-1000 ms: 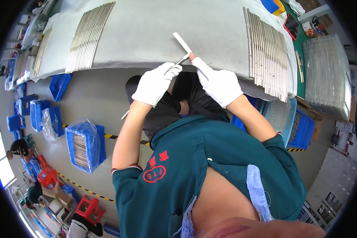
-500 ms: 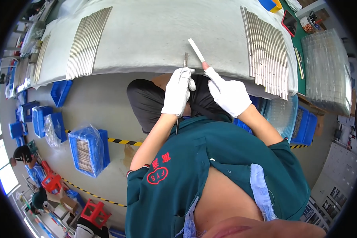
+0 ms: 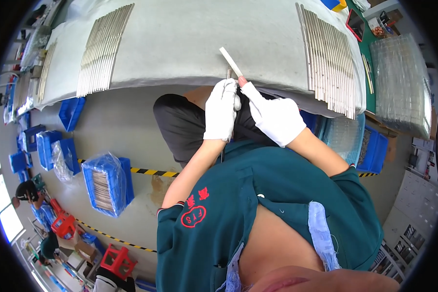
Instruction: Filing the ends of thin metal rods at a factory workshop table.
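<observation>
My left hand [image 3: 221, 109], in a white glove, is closed round a thin metal rod [image 3: 229, 73]. The rod's far tip sticks out beyond the fingers at the table edge, and its near end shows below the wrist. My right hand [image 3: 280, 119] wears a white glove with a bare fingertip showing. It pinches a flat white stick [image 3: 229, 61], which slants up and left across the rod's tip. Whether stick and rod touch I cannot tell. Rows of similar metal rods lie on the cloth-covered table [image 3: 204, 44]: one row at left [image 3: 104, 51], one at right [image 3: 327, 63].
At the table's right stand a stack of clear plastic trays [image 3: 401, 85] and a red-edged tablet [image 3: 355, 25]. A blue crate of rods [image 3: 104, 185] sits on the floor at left, near striped floor tape [image 3: 155, 173]. Red stools [image 3: 118, 260] and other people are farther left.
My right hand has moved left, bringing the white stick over the rod's tip. My left hand has shifted slightly right, still holding the rod.
</observation>
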The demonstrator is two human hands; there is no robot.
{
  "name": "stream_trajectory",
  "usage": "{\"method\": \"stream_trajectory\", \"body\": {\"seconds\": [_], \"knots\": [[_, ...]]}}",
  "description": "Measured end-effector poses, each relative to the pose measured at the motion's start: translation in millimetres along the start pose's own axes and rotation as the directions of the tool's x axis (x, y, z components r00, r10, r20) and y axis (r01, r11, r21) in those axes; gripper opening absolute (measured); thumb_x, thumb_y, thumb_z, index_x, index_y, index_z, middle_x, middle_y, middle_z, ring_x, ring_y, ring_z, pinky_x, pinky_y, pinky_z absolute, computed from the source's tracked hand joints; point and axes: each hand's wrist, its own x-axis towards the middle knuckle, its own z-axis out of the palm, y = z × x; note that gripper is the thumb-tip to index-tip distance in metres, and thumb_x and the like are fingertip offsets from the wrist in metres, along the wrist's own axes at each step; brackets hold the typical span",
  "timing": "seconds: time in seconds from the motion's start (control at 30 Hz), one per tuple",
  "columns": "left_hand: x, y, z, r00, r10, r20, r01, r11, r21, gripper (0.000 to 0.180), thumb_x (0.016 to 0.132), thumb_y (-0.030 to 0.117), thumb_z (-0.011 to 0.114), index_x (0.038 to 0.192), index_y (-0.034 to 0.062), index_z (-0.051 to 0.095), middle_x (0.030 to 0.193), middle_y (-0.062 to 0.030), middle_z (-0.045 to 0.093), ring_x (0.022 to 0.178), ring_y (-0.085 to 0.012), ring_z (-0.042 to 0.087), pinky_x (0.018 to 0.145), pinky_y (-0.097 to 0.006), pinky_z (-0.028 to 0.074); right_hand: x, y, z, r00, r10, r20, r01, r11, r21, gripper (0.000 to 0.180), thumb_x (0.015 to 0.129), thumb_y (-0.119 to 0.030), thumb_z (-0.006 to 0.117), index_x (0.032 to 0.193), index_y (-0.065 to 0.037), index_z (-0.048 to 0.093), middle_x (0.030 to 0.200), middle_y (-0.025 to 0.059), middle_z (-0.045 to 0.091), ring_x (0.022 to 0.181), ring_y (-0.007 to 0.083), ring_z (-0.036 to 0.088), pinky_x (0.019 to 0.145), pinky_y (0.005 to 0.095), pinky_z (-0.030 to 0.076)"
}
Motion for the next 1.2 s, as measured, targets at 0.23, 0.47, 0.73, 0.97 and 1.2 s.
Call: {"method": "stream_trajectory", "body": {"seconds": [0.23,0.47,0.73,0.97,1.2], "knots": [[1.7,-6.0,-2.1,0.997,0.071,0.024,-0.071,0.997,-0.014,0.023,0.092,0.019,0.048,0.105,0.0012,0.055,0.061,0.0014,0.046,0.049,-0.0043,0.037,0.045,-0.02,0.029,0.5,-1.1,2.8,1.0,-0.012,-0.023,0.013,1.0,0.022,0.062,0.083,-0.015,0.052,0.139,-0.01,0.027,0.05,0.0031,0.051,0.037,0.0181,0.049,0.036,0.0311,0.04],[-1.4,-0.6,-3.0,0.999,0.038,0.037,-0.039,0.999,0.022,0.022,0.093,0.02,0.047,0.103,0.0031,0.057,0.059,0.0027,0.046,0.047,-0.0025,0.035,0.042,-0.019,0.027,20.0,13.7,10.6,0.996,0.061,-0.07,-0.051,0.99,0.134,0.053,0.082,-0.013,0.052,0.133,-0.01,0.037,0.056,0.0101,0.056,0.043,0.0246,0.053,0.041,0.0363,0.043],[1.3,-2.2,-2.8,0.997,0.072,0.01,-0.072,0.995,0.075,0.024,0.093,0.021,0.047,0.104,0.0031,0.057,0.058,0.0026,0.046,0.045,-0.0031,0.033,0.041,-0.019,0.026,0.4,-0.6,3.7,0.998,-0.019,-0.062,0.023,0.998,0.056,0.063,0.082,-0.015,0.052,0.14,-0.012,0.028,0.047,0.0051,0.047,0.036,0.0203,0.049,0.037,0.0339,0.04],[2.7,3.4,-8.6,0.994,-0.014,0.111,0.015,1.0,-0.009,0.022,0.093,0.018,0.045,0.1,0.0015,0.057,0.058,0.0018,0.045,0.047,-0.0037,0.037,0.043,-0.019,0.03,17.0,13.8,1.2,0.993,0.046,-0.109,-0.01,0.949,0.316,0.049,0.085,-0.01,0.049,0.132,-0.003,0.038,0.067,0.0113,0.058,0.049,0.0211,0.055,0.049,0.0321,0.046],[-27.5,24.9,-11.1,0.671,0.298,0.679,-0.736,0.373,0.565,0.021,0.084,0.024,0.058,0.097,0.008,0.061,0.09,-0.0085,0.059,0.074,-0.026,0.059,0.064,-0.033,0.048,-2.9,15.6,-35.8,0.881,0.167,0.442,-0.447,-0.005,0.894,0.046,0.088,-0.031,0.056,0.12,0.001,0.053,0.073,0.0004,0.058,0.048,0.0028,0.04,0.042,0.0181,0.034]]}}
